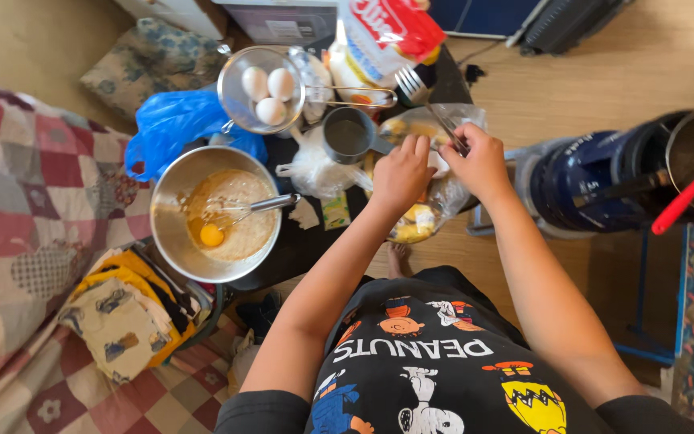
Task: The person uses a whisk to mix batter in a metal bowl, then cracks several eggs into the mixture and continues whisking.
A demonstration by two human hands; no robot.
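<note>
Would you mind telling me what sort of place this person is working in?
Probably a home living room used for cooking: a patchwork quilt lies beside a metal mixing bowl of batter and egg yolk, and a strainer holds three eggs on a low dark table.

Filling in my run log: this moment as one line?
left hand: on clear bag | right hand: holds fork | mixing bowl: whisk, yolk

Bright, even daylight, soft shadows (edges slightly bent), mostly sharp

A black short-sleeved T-shirt (435,362) printed with bright cartoon figures and white lettering; forearms bare; no rings or watch.
</note>
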